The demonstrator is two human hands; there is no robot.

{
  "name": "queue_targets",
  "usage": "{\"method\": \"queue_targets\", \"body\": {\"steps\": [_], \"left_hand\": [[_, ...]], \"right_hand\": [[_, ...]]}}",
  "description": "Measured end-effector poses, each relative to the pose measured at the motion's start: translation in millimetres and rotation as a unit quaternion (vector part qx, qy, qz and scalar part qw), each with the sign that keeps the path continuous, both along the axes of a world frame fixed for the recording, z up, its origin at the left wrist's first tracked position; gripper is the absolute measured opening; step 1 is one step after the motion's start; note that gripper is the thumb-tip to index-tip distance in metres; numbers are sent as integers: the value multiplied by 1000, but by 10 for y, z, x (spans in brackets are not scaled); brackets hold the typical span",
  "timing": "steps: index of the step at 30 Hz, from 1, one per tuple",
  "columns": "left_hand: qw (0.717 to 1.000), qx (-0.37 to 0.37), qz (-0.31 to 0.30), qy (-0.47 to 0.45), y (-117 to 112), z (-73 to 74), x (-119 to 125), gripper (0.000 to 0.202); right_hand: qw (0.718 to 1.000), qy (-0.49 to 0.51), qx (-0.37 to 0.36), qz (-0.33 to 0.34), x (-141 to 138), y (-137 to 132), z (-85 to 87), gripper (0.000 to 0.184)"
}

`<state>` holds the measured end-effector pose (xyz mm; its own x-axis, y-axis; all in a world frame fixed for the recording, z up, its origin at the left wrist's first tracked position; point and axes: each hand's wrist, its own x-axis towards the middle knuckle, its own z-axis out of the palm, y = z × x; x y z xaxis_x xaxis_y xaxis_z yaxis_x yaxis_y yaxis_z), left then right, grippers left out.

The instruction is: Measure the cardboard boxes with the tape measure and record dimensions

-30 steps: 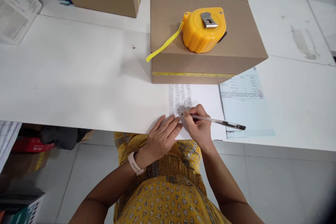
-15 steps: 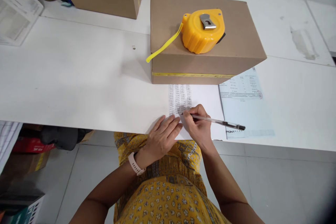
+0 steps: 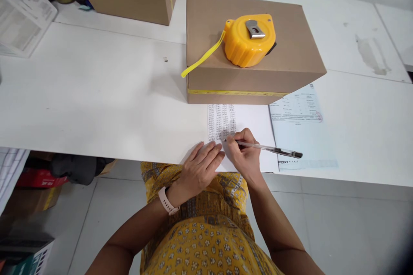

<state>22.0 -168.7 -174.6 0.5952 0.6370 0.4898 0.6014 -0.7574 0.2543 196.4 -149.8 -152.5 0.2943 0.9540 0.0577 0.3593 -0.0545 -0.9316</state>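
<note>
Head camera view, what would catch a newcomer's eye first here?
Probably the glossy orange-yellow tape measure, sitting atop a central brown cardboard box on the white table. Next, nearer the wearer, the right hand holds a slim clear pen over a white written-on paper sheet, which the left hand touches.

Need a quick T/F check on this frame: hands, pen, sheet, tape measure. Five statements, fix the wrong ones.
1. The right hand holds a pen with its tip at the written sheet. True.
2. The written sheet is fully visible. False: the hands and the nearer cardboard box hide parts of it.
3. A yellow tape measure sits on top of the nearer cardboard box. True.
4. The left hand has a pale band on its wrist. True.
5. The left hand grips the tape measure. False: it lies palm down, fingertips over the written sheet, gripping nothing.
</note>
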Motion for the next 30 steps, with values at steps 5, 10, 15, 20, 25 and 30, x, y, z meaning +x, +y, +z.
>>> {"method": "queue_targets", "body": {"steps": [5,10,15,20,25,30], "left_hand": [[1000,-2,-1,3,2,14,2,34],[1000,-2,-2,-1,-1,-5,-1,37],[1000,2,0,-4,2,-11,3,35],[1000,2,0,3,10,15,-7,34],[1000,16,-3,-7,18,-41,-3,32],[999,-4,0,-37,-7,7,5,33]], "right_hand": [[1000,-4,-6,-4,-6,-1,7,25],[1000,-8,-3,-5,7,-3,25,25],[1000,-13,1,-9,-18,7,18,26],[997,-7,48,-64,4,-29,34,24],[966,-224,101,-84,470,55,68,13],[882,-461,97,-30,987,232,-19,27]]}}
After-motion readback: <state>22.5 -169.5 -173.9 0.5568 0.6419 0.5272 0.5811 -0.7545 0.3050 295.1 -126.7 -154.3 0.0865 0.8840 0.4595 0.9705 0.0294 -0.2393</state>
